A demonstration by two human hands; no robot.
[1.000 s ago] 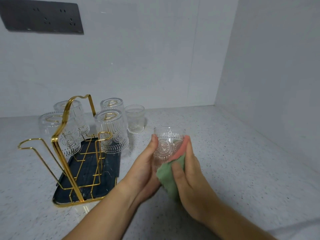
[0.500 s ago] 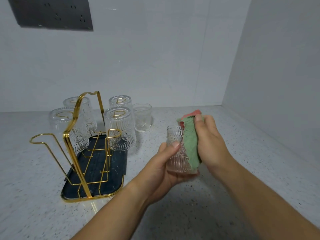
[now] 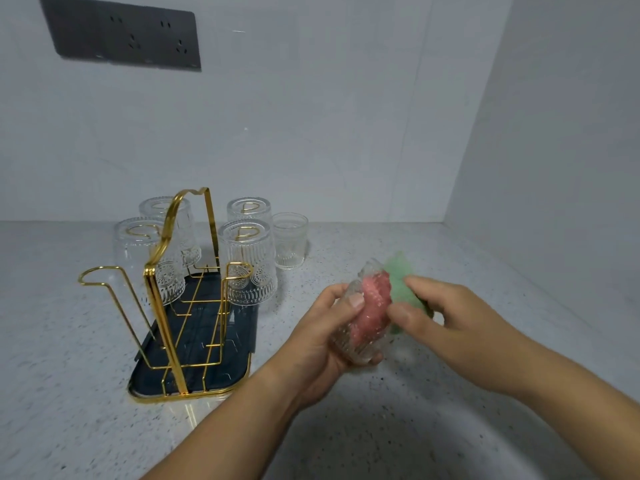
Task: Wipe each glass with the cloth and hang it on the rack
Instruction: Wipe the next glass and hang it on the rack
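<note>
The left hand grips the ribbed glass tumbler, thumb across its side and fingers curled beneath. Half a second ago the tumbler stood nearly upright with the cloth draped down its outside. Now it is tilted, mouth up and to the right, held above the speckled surface just right of the rack. The cloth has gone inside: its pink part shows through the wall, while the green end sticks out of the mouth. The right hand pinches that green end between thumb and fingers.

The gold wire rack on its dark tray is unchanged, with four tumblers hanging upside down on its prongs and the near-left prong bare. One more tumbler stands upright on the surface behind the rack's right side.
</note>
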